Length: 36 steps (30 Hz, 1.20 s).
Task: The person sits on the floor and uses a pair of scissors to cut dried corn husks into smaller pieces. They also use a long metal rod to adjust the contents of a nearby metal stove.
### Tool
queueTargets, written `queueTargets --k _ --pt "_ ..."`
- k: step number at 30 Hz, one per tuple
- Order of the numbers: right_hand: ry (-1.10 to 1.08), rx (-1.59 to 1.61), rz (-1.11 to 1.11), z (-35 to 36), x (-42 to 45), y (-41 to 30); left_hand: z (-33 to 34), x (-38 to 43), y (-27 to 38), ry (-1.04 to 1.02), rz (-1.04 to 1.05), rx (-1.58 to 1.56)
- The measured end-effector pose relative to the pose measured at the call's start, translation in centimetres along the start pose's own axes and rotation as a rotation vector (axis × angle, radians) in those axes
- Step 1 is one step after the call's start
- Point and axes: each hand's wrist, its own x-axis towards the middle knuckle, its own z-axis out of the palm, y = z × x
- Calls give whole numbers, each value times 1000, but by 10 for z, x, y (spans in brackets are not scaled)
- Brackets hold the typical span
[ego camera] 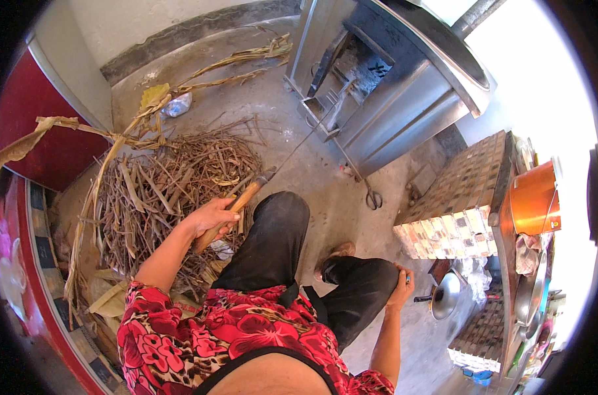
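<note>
My left hand [214, 217] is closed around the wooden handle [249, 193] of a fire poker. Its thin metal rod [304, 139] runs up to the open firebox [360, 69] of a metal wood stove [407, 113]. The rod's far end is hard to make out against the ash and a small metal drawer [311, 106] below the opening. My right hand [402, 286], with a ring on one finger, rests on my right knee and holds nothing. Beside my left leg lies a heap of dry sticks [180, 168].
Metal tongs [373, 199] with looped handles lie on the floor against the stove. Dry stalks [230, 59] trail along the left. A brick-patterned stand [447, 222] at right carries an orange bucket [535, 200]. A wok [446, 295] is near it.
</note>
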Motion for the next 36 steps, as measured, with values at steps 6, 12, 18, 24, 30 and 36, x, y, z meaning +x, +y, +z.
queueTargets --k 6,12,18,24,30,36 --pt "5 45 10 -3 -2 0 9 -22 0 54 11 133" --pt "2 23 13 -2 -4 -6 19 -22 -8 117 60 23" --pt "-7 2 -6 -7 -2 0 17 5 5 119 105 0" --pt "-6 43 7 -5 -2 2 13 20 0 31 71 -83" --pt "-5 47 -4 -7 1 6 12 3 3 -48 -20 -53" --pt "-10 85 25 -4 1 6 12 -14 6 0 -33 86"
